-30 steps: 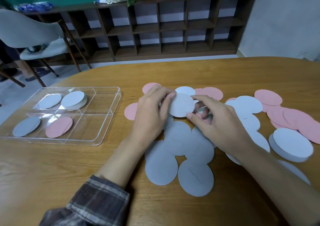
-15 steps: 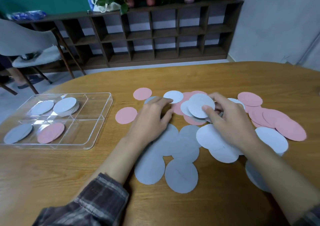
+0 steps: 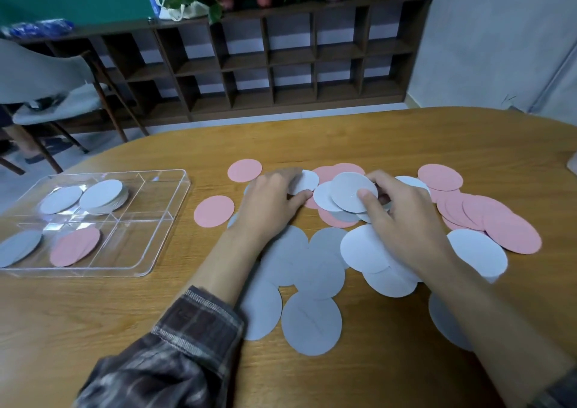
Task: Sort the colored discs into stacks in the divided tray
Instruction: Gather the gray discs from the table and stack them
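— Which way does the held disc face?

— The grey disc [image 3: 348, 189] is round, so it has no long axis. It is tilted, with its flat face turned up and toward the wearer, above the heap in the middle of the surface [image 3: 406, 145].

— Who has it?

— The right hand [image 3: 402, 217]. Its grip is closed on that disc, with the thumb pressed on the face near the right edge and the fingers curled behind. The wrist comes in from the lower right with a bare forearm.

— And the other hand?

— The left hand [image 3: 268, 207] lies palm down, with bent fingers over a white disc [image 3: 309, 181] and the thumb at its rim. Blur hides whether that grip pinches or only rests. A plaid sleeve [image 3: 187, 345] covers the forearm.

— What are they made of?

— They are thin, matte, card-like circles. The pink discs [image 3: 499, 223] fan out on the right, the grey discs [image 3: 310, 323] overlap flat nearest the wearer, and the white ones [image 3: 477, 251] lie between.

— And the tray?

— The tray [image 3: 171, 220] is clear plastic with dividers and sits on the left, well apart from the heap. It holds a white stack [image 3: 104, 196], a pale disc beside it, and a grey and a pink disc in the near row.
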A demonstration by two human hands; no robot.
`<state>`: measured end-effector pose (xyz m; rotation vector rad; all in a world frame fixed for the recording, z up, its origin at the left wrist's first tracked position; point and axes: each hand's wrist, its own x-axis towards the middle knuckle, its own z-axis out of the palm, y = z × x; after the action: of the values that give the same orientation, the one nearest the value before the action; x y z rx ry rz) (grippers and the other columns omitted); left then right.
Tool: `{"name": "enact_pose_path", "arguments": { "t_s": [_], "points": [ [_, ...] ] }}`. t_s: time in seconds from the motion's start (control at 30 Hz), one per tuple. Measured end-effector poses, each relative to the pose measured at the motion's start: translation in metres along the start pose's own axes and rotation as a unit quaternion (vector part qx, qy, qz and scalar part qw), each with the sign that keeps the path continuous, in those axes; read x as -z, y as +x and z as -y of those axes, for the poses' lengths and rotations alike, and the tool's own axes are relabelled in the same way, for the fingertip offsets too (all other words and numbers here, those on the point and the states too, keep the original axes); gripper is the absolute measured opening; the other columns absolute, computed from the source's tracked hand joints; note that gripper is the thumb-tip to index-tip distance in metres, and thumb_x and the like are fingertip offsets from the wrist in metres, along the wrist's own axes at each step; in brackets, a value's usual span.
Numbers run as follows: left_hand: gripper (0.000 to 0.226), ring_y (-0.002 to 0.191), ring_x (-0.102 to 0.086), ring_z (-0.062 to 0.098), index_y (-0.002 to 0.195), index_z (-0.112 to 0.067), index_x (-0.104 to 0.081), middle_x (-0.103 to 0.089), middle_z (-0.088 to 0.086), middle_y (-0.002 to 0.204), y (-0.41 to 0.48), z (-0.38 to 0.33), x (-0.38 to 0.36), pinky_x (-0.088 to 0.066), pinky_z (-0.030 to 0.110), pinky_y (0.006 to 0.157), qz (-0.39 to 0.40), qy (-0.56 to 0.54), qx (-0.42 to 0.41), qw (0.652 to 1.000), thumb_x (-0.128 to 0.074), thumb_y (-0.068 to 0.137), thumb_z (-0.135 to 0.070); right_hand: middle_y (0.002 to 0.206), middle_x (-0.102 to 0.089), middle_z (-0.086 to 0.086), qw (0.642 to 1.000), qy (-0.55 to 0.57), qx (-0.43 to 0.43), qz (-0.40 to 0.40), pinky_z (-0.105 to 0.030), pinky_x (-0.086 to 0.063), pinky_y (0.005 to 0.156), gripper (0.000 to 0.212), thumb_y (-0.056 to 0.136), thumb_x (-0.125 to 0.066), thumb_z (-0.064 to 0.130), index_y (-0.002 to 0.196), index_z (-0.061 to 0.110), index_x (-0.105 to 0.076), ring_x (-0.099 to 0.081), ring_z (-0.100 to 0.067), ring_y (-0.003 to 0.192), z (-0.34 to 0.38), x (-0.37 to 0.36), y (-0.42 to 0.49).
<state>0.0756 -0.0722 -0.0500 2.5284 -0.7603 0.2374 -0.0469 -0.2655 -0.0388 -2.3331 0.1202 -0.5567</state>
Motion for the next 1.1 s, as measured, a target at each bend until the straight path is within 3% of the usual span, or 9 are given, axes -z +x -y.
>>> {"name": "enact_pose_path", "arguments": {
  "t_s": [0.17, 0.23, 0.3, 0.4, 0.5, 0.63, 0.8, 0.97, 1.1],
  "points": [
    [0.025, 0.090, -0.068, 0.031, 0.112, -0.018, -0.073, -0.077, 0.002, 0.097, -0.007, 0.000, -0.001, -0.053, 0.043, 0.073, -0.056, 0.063, -0.045, 0.995, -0.061, 0.103, -0.038, 0.093, -0.068, 0.002, 1.000, -0.010, -0.013, -0.006, -0.014, -0.041, 0.059, 0.022, 0.104, -0.052, 0.020, 0.120, 0.019, -0.066, -0.059, -0.012, 0.085, 0.002, 0.000, 0.000],
    [0.025, 0.086, -0.067, 0.030, 0.110, -0.019, -0.071, -0.076, 0.000, 0.095, -0.011, 0.000, 0.001, -0.051, 0.041, 0.066, -0.082, 0.062, -0.053, 0.993, -0.051, 0.108, -0.035, 0.096, -0.072, 0.000, 1.000, -0.001, -0.016, -0.012, -0.022, -0.048, 0.064, 0.026, 0.103, -0.054, 0.020, 0.126, 0.021, -0.066, -0.064, -0.015, 0.088, 0.004, 0.001, 0.000],
    [0.025, 0.089, -0.064, 0.028, 0.108, -0.018, -0.069, -0.074, -0.002, 0.098, -0.015, 0.000, 0.004, -0.051, 0.041, 0.066, -0.111, 0.046, -0.060, 0.991, -0.048, 0.109, -0.030, 0.092, -0.073, -0.002, 1.000, 0.004, -0.021, -0.012, -0.027, -0.050, 0.066, 0.028, 0.102, -0.055, 0.019, 0.128, 0.024, -0.065, -0.065, -0.014, 0.086, 0.005, 0.001, -0.001],
    [0.022, 0.090, -0.058, 0.024, 0.102, -0.012, -0.069, -0.068, 0.000, 0.095, -0.020, -0.001, 0.007, -0.048, 0.038, 0.072, -0.149, 0.004, -0.066, 0.987, -0.050, 0.108, -0.024, 0.091, -0.072, 0.000, 1.000, 0.005, -0.022, 0.001, -0.013, -0.041, 0.058, 0.027, 0.104, -0.052, 0.019, 0.126, 0.026, -0.066, -0.062, -0.011, 0.084, 0.007, 0.000, -0.003],
    [0.019, 0.084, -0.055, 0.011, 0.098, -0.011, -0.071, -0.067, -0.003, 0.091, -0.028, -0.006, 0.014, -0.042, 0.022, 0.074, -0.176, -0.080, -0.055, 0.980, -0.055, 0.107, -0.018, 0.097, -0.071, 0.000, 1.000, 0.007, -0.017, 0.013, -0.019, -0.044, 0.060, 0.028, 0.106, -0.048, 0.018, 0.128, 0.024, -0.064, -0.062, -0.014, 0.089, 0.008, -0.001, -0.003],
    [0.016, 0.081, -0.060, -0.005, 0.102, -0.016, -0.076, -0.068, -0.020, 0.087, -0.045, -0.016, 0.019, -0.041, 0.010, 0.072, -0.135, -0.181, -0.014, 0.974, -0.061, 0.104, -0.018, 0.087, -0.069, -0.004, 0.999, 0.023, -0.012, 0.028, -0.040, -0.049, 0.067, 0.028, 0.107, -0.042, 0.018, 0.123, 0.026, -0.064, -0.062, -0.020, 0.084, 0.008, -0.003, -0.003],
    [0.014, 0.076, -0.067, 0.010, 0.107, -0.018, -0.080, -0.072, -0.011, 0.080, -0.047, -0.021, 0.013, -0.050, 0.019, 0.068, -0.106, -0.227, 0.012, 0.968, -0.068, 0.099, -0.018, 0.080, -0.067, -0.001, 0.996, 0.058, -0.026, 0.061, -0.037, -0.050, 0.075, 0.032, 0.108, -0.040, 0.015, 0.122, 0.027, -0.066, -0.062, -0.010, 0.083, 0.014, -0.006, -0.004],
    [0.009, 0.074, -0.068, 0.010, 0.096, -0.018, -0.082, -0.074, -0.008, 0.082, -0.049, -0.026, 0.009, -0.049, 0.016, 0.069, -0.105, -0.245, 0.032, 0.963, -0.073, 0.095, -0.021, 0.080, -0.067, 0.001, 0.992, 0.104, -0.022, 0.070, -0.035, -0.048, 0.073, 0.030, 0.109, -0.040, 0.022, 0.120, 0.029, -0.068, -0.062, -0.004, 0.076, 0.019, -0.006, -0.006],
    [0.008, 0.071, -0.066, 0.009, 0.088, -0.016, -0.080, -0.073, -0.007, 0.079, -0.049, -0.031, 0.009, -0.046, 0.013, 0.065, -0.111, -0.259, 0.039, 0.959, -0.077, 0.093, -0.021, 0.082, -0.069, 0.000, 0.996, 0.038, 0.019, 0.080, -0.035, -0.047, 0.066, 0.023, 0.106, -0.048, 0.021, 0.122, 0.027, -0.063, -0.066, -0.010, 0.078, 0.015, -0.005, -0.006]
  ]
}}
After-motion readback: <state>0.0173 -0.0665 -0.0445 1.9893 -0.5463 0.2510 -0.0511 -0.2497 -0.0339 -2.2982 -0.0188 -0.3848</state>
